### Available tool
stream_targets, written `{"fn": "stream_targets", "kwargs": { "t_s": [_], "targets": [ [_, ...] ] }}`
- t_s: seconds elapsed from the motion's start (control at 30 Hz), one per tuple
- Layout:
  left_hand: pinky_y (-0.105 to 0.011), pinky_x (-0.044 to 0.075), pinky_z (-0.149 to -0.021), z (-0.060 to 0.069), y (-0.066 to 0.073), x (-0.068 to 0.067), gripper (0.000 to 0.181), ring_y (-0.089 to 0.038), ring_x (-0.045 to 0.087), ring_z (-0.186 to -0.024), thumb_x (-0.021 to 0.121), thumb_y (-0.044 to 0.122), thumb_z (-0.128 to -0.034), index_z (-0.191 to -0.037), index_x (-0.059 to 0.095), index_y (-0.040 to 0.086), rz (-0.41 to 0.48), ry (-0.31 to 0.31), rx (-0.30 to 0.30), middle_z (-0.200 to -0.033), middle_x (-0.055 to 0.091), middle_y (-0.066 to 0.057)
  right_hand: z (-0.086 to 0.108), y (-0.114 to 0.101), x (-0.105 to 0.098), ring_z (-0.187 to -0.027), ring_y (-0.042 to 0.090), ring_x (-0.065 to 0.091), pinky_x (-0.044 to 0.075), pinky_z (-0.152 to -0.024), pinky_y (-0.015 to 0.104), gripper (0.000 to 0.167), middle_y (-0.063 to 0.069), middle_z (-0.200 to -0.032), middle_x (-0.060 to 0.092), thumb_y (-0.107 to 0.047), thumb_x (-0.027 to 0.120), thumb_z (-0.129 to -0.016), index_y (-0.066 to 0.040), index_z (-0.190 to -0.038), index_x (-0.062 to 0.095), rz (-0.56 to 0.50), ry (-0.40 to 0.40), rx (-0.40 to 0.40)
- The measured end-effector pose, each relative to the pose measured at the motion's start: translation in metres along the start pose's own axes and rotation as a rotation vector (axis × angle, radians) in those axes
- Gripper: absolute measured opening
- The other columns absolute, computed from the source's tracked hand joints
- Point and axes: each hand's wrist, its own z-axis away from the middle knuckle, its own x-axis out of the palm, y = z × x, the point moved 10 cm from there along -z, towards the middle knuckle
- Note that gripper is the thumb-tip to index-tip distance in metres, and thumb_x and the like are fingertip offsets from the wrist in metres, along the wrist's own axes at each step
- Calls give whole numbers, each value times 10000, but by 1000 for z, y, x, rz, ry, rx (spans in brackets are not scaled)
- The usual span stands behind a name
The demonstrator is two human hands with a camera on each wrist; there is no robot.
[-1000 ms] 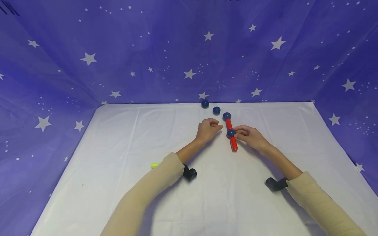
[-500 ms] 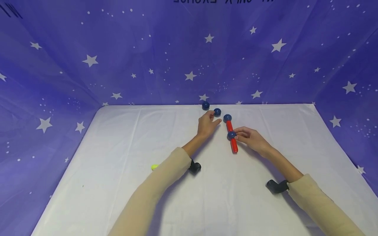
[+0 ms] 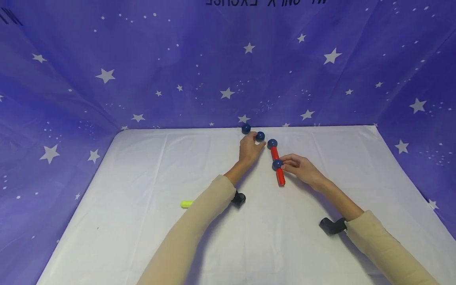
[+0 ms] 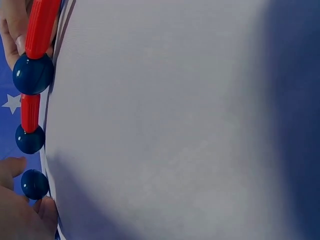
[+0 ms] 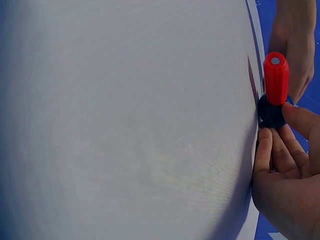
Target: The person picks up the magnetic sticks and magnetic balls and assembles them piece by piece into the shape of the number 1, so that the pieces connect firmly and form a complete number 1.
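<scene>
Four blue balls (image 3: 272, 143), two red sticks (image 3: 280, 177), one yellow stick (image 3: 187, 204) peeking past a sleeve (image 3: 194, 221)! Right hand (image 3: 301, 169) pinches the joining ball (image 3: 276, 164) mid-table; left hand (image 3: 249, 151), thumb and finger slightly parted around a loose ball (image 3: 260, 136) near the far edge, grip unclear. White tablecloth (image 3: 256, 237), starry backdrop (image 3: 199, 59), cut-off lettering (image 3: 231, 2) above, hard to read.

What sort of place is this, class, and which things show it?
Probably an indoor play or filming corner: a white-covered table, a starry purple backdrop closing in three sides, and toy-like blue balls with red rods.
</scene>
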Motion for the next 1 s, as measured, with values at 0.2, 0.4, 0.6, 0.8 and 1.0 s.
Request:
{"fn": "stream_targets", "kwargs": {
  "t_s": [0.2,0.4,0.6,0.8,1.0],
  "targets": [
    [-363,482,-952,-3,-1,-2,480,-270,617,-1122,765,235,-900,-1307,616,28,-46,7,-44,-1171,669,-148,0,-1,2,-1233,346,530,324,-1071,547,374,171,-1216,673,-198,628,-1002,1,-1313,570,5,3,6],
    [-384,518,-889,-7,-2,-3,434,-282,644,-1092,757,272,-908,-1266,635,61,-92,16,-71,-1184,678,-130,-1,1,3,-1213,336,549,339,-1071,541,359,152,-1208,680,-196,631,-1000,-23,-1310,580,12,7,16],
    [-377,529,-866,-9,-1,-1,386,-274,655,-1069,722,272,-936,-1254,627,74,-136,8,-64,-1187,670,-125,-1,0,4,-1212,339,545,350,-1065,539,363,151,-1199,683,-203,633,-999,-18,-1307,580,12,2,3],
    [-353,518,-881,-10,1,-1,352,-260,661,-1041,738,223,-917,-1211,647,51,-77,12,-26,-1141,691,-114,-2,2,1,-1214,325,549,349,-1060,503,366,152,-1212,679,-204,641,-997,-18,-1306,580,4,10,17],
    [-288,499,-874,-5,6,1,380,-220,645,-980,739,130,-896,-1243,660,-3,36,-3,39,-1059,702,-126,-1,1,-1,-1220,338,546,363,-1045,506,388,171,-1232,666,-206,638,-999,1,-1320,570,11,13,11]
  ]
}}
